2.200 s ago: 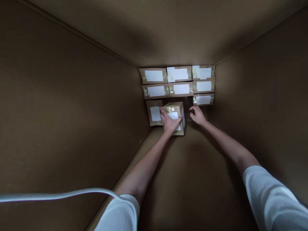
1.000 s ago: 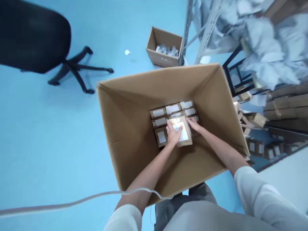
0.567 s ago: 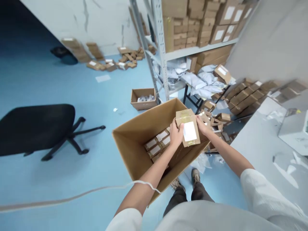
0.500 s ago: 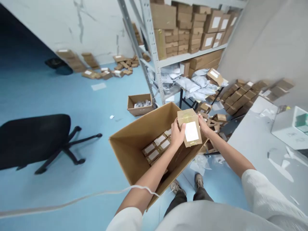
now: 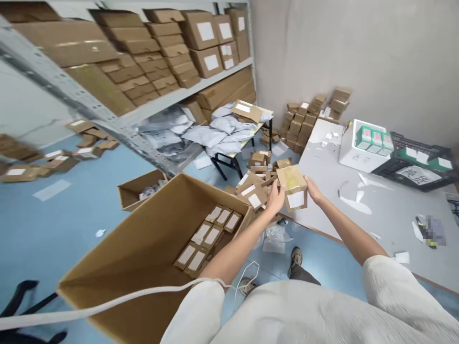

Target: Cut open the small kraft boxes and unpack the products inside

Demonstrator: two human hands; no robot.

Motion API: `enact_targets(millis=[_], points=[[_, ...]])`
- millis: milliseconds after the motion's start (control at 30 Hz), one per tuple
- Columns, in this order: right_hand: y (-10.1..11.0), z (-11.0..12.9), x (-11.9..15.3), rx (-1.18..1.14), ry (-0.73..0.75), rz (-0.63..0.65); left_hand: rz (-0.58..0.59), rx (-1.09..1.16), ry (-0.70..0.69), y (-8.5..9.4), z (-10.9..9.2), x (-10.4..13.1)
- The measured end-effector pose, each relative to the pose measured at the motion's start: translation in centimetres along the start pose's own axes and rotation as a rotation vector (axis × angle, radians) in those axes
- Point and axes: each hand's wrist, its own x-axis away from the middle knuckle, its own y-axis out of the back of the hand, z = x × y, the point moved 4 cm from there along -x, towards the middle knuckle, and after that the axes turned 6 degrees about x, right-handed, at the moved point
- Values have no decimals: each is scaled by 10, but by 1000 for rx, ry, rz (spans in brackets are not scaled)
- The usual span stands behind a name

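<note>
Between my two hands I carry a small brown cardboard box (image 5: 292,179), taped along its top and bearing a white label on its near face. My left hand (image 5: 275,198) grips its left side, and my right hand (image 5: 314,189) presses the right side. The box hangs in the air near the left edge of the grey table (image 5: 322,205). On my left stands a large open carton (image 5: 136,229). Several small labelled boxes (image 5: 201,234) lie in rows at its far end.
A metal shelf (image 5: 172,100) with stacked boxes stands at the back left. Grey mailing bags (image 5: 222,131) cover a low table. Loose boxes (image 5: 253,191) lie on the floor behind my hands. A white crate (image 5: 358,153) sits on the grey table; a white cable (image 5: 143,291) crosses in front.
My view has turned right. Both hands have carried the small box out from above the large carton, rightward to the grey table's edge, and the box is tipped differently.
</note>
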Motion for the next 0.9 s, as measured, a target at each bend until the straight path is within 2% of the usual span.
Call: enact_targets(millis=[100,200,300,400,533,667,767,900], points=[[49,-34,7,11,-79,-27,119,87,30,-66,16,-12],[86,-70,11,23,-192,-42,179,82,74,-119,30,-23],[110,-106,15,7,-271,-43,227,46,118,-158,43,-34],[122,-135,18,-2,-289,-59,292,18,118,-183,56,-40],[126,-157,25,93,-325,-94,373,-21,156,-195,72,-40],[131,-150,27,361,-227,-253,363,-37,152,-190,74,-38],[124,-128,21,621,-63,-287,311,-35,112,-176,71,-38],[87,-91,10,739,137,-164,235,-16,74,-137,71,-35]])
